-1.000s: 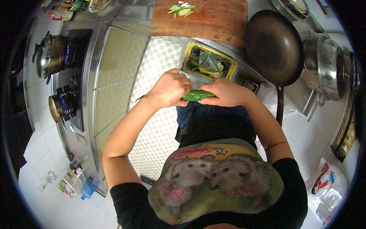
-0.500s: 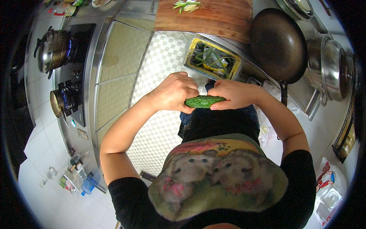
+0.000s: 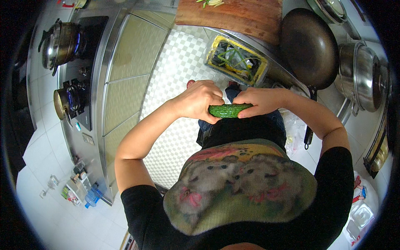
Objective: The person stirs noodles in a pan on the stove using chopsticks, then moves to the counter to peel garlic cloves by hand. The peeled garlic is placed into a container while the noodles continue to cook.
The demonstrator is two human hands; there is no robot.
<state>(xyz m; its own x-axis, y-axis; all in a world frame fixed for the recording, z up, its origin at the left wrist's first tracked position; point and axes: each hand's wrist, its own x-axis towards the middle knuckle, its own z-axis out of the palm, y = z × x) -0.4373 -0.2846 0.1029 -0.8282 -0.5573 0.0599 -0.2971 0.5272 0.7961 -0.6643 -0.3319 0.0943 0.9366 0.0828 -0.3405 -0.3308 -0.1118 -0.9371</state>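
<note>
A dark green, bumpy cucumber (image 3: 228,111) lies crosswise in front of my waist, held in the air at both ends. My left hand (image 3: 201,100) is closed round its left end, which the fingers hide. On the other side, my right hand (image 3: 262,103) grips the right end, thumb below and fingers on top. Only the middle stretch of the cucumber shows between the hands. Beyond them a yellow-rimmed bin (image 3: 214,45) with a dark liner holds green scraps.
A wooden cutting board (image 3: 233,20) with cut scallion pieces lies at the far edge. Right of it are a dark frying pan (image 3: 310,50) and a steel pot (image 3: 361,75). On the left stove, a lidded pot (image 3: 62,45) and a small pan (image 3: 61,104) sit over blue flames.
Both hands and the cucumber have shifted slightly right in the picture. The view has also moved a little, so less of the cutting board shows. The grip looks the same.
</note>
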